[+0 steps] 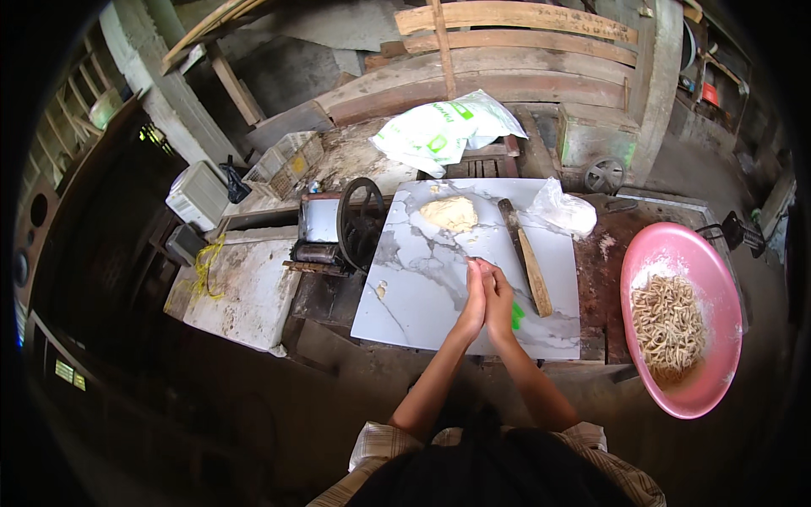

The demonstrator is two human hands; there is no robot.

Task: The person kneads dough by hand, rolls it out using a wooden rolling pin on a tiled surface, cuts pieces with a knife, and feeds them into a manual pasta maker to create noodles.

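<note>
My left hand [475, 300] and my right hand [498, 297] are pressed palm to palm above the grey-veined white slab [405, 279]. Both are closed together, and whatever lies between the palms is hidden. Beyond my fingertips a pale lump of dough [450, 215] rests on the slab. To the right lies a knife [534, 275] with a dark blade and a long wooden handle. Close beside my right hand is a small bright green object [517, 315], partly covered. A crumpled clear plastic bag [562, 207] with something white in it sits at the slab's far right corner.
At right stands a pink basin [726, 304] with many floury, finger-like strips [667, 325]. A hand-cranked roller machine [321, 228] with a dark wheel [361, 224] borders the slab's left edge. Behind are a white-and-green sack [448, 127] and a plastic crate [287, 162].
</note>
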